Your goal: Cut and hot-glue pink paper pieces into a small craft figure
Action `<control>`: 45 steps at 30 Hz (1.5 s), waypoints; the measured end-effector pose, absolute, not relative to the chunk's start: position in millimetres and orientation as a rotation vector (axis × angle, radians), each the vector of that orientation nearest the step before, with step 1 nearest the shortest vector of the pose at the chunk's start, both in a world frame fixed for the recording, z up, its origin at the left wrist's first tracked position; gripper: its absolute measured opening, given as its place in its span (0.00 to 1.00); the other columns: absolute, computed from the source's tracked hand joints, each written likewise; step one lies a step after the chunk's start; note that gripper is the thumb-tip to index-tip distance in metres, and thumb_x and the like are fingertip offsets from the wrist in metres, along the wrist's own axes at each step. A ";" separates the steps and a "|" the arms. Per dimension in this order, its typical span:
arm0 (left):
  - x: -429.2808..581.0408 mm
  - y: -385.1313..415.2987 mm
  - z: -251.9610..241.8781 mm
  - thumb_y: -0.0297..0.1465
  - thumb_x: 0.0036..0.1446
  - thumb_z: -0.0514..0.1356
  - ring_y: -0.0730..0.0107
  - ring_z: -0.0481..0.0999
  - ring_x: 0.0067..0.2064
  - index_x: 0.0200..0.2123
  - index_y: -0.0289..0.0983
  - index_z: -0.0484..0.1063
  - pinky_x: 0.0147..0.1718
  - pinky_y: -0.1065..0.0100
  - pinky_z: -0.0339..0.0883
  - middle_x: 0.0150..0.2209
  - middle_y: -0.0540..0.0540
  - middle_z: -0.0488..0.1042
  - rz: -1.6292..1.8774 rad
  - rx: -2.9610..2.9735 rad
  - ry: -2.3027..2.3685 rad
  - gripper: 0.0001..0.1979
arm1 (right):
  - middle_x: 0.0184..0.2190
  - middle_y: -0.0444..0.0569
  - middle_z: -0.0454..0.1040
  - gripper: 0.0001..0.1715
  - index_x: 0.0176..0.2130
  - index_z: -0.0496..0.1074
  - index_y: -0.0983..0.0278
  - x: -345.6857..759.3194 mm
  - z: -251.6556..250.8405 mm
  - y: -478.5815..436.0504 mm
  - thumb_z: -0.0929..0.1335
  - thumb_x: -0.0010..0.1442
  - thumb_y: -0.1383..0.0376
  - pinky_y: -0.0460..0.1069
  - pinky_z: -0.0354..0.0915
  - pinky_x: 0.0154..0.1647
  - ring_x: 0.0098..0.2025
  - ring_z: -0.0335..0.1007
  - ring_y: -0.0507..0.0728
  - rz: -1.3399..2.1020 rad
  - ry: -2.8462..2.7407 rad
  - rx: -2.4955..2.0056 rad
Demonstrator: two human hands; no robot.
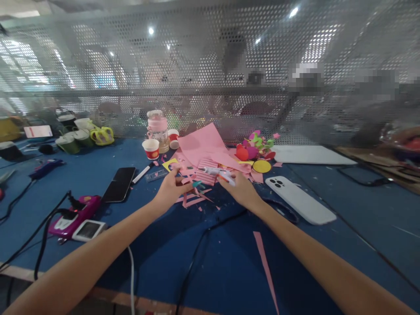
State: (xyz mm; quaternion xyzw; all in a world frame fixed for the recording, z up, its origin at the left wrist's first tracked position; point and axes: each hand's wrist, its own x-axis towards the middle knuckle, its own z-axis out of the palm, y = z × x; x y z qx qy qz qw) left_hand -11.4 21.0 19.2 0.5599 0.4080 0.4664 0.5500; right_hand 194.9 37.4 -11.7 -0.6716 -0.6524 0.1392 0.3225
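Observation:
My right hand [242, 189] is closed around a white glue gun [215, 171] with an orange trigger, its nozzle pointing left. Opposite it, my left hand [171, 187] pinches a small cut piece of pink paper [187, 178] close to the nozzle. A small teal item [197, 184] shows beside my left fingertips; its kind is unclear. Beneath and behind both hands lie pink paper sheets [203, 142], a striped pink paper piece [206, 175] and thin pink strips [192, 202].
Paper cups [151, 149] and a pink-lidded bottle [158, 131] stand behind. Colourful paper shapes [252, 150] lie right of the sheets. Phones flank the hands, one black [119, 184], one white [300, 200]. A purple power strip [76, 215] and cords [197, 251] cross the blue table.

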 end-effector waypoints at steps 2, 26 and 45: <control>-10.9 21.2 19.4 0.27 0.40 0.65 0.70 0.75 0.22 0.43 0.35 0.57 0.22 0.71 0.67 0.21 0.53 0.74 1.122 1.301 0.976 0.27 | 0.19 0.47 0.67 0.18 0.22 0.61 0.62 198.1 -6.9 36.4 0.60 0.50 0.51 0.49 0.57 0.26 0.25 0.66 0.57 0.446 -1.651 -1.746; -5.5 13.6 16.7 0.26 0.38 0.67 0.64 0.77 0.29 0.48 0.34 0.57 0.26 0.68 0.69 0.27 0.47 0.76 0.928 1.337 0.882 0.33 | 0.25 0.46 0.74 0.14 0.26 0.71 0.64 153.0 6.8 2.1 0.73 0.35 0.64 0.54 0.69 0.34 0.27 0.71 0.55 1.167 -1.140 -1.088; -5.0 12.0 17.5 0.28 0.39 0.66 0.74 0.74 0.22 0.35 0.37 0.56 0.22 0.74 0.65 0.19 0.55 0.72 1.049 1.338 0.875 0.23 | 0.29 0.48 0.74 0.12 0.31 0.67 0.63 149.6 3.0 -5.0 0.70 0.43 0.64 0.54 0.68 0.37 0.31 0.72 0.56 0.754 -1.225 -1.164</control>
